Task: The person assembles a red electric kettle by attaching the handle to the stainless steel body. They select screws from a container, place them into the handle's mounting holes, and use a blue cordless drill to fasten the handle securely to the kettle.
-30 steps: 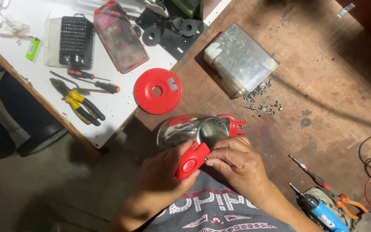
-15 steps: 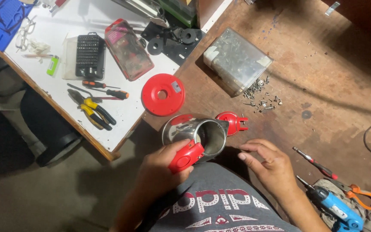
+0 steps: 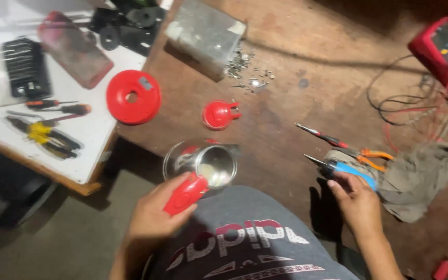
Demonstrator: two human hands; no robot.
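My left hand [image 3: 157,210] grips the red handle [image 3: 185,194] of a shiny steel kettle body [image 3: 201,163], held open-mouthed over my lap at the bench edge. My right hand [image 3: 356,199] rests on a blue-handled electric screwdriver [image 3: 347,171] lying on the brown wooden bench, fingers curled around its rear end. A small red kettle lid [image 3: 219,114] sits on the bench beyond the kettle. A round red base plate [image 3: 133,96] lies at the edge of the white board.
A grey rag [image 3: 418,179], a red-handled screwdriver [image 3: 321,136] and orange pliers [image 3: 373,154] lie by my right hand. Loose screws [image 3: 247,72] and a clear box [image 3: 206,33] sit further back. A red meter [image 3: 442,49] with wires is far right. Pliers and screwdrivers [image 3: 47,127] lie left.
My right hand left the kettle and moved right to the blue screwdriver. The red lid now lies on the bench apart from the kettle. The view shifted right.
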